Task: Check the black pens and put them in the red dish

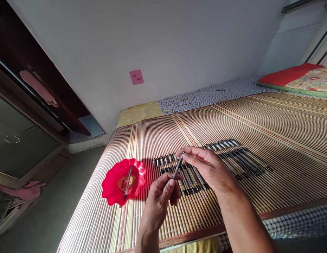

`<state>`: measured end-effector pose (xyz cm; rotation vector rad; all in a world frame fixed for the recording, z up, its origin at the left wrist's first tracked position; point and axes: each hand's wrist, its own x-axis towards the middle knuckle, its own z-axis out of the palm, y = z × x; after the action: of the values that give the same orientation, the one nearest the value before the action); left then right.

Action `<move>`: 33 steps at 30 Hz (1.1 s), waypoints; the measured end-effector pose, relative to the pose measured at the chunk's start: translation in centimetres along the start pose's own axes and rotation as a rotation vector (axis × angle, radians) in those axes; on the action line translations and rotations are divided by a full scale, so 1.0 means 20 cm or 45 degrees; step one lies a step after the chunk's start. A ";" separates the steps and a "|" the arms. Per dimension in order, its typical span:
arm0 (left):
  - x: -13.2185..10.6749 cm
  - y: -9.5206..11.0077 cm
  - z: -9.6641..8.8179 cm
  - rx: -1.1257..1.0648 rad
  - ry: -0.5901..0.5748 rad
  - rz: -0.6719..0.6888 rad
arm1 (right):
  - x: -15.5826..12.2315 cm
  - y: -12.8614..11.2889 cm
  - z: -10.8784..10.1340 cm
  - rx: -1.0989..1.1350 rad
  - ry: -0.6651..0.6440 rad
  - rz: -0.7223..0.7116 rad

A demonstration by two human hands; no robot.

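My left hand [159, 196] is closed around the dark barrel of a gel pen [177, 168], which slants up with its metallic tip at the top. At that tip, the thumb and forefinger of my right hand [208, 167] pinch the pen's end. Beneath both hands lie pen caps [166, 160] in a row, with pen barrels and refills [196, 182] lined up below them. Part of these rows is hidden by my hands. Left of them stands a red scalloped plastic dish [108, 188] with one pen [128, 184] lying in it.
A striped bamboo mat [142, 225] covers the bed. More pen parts [239, 161] lie to the right of my right hand. A pink note [136, 77] sticks to the wall. Folded red and floral bedding [287, 75] rests at the far right.
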<state>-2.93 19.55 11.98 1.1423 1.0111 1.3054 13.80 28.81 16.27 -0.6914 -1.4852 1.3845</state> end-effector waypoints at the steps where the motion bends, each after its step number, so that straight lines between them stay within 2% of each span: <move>1: 0.00 0.00 0.00 0.007 -0.006 0.002 | 0.00 0.00 0.00 0.013 0.003 0.015; 5: -0.01 0.00 0.00 -0.001 -0.022 0.003 | 0.01 0.02 0.00 0.041 0.017 0.030; 12: -0.01 0.00 0.00 -0.030 -0.038 0.001 | 0.01 0.04 0.01 0.175 -0.067 0.064; 19: -0.01 0.00 -0.01 -0.032 -0.059 -0.017 | 0.02 0.04 -0.01 0.084 -0.008 0.054; 23: 0.00 0.00 0.00 -0.028 -0.085 -0.030 | 0.01 0.05 0.00 0.160 -0.025 0.099; 28: -0.01 0.00 -0.01 -0.021 -0.113 -0.010 | 0.01 0.06 0.00 0.148 0.032 0.101; 33: -0.01 0.01 0.00 -0.002 -0.120 -0.022 | 0.01 0.07 -0.01 0.148 -0.072 0.080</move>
<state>-3.00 19.33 12.09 1.1805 0.9486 1.2274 13.60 29.33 15.05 -0.6350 -1.4242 1.5371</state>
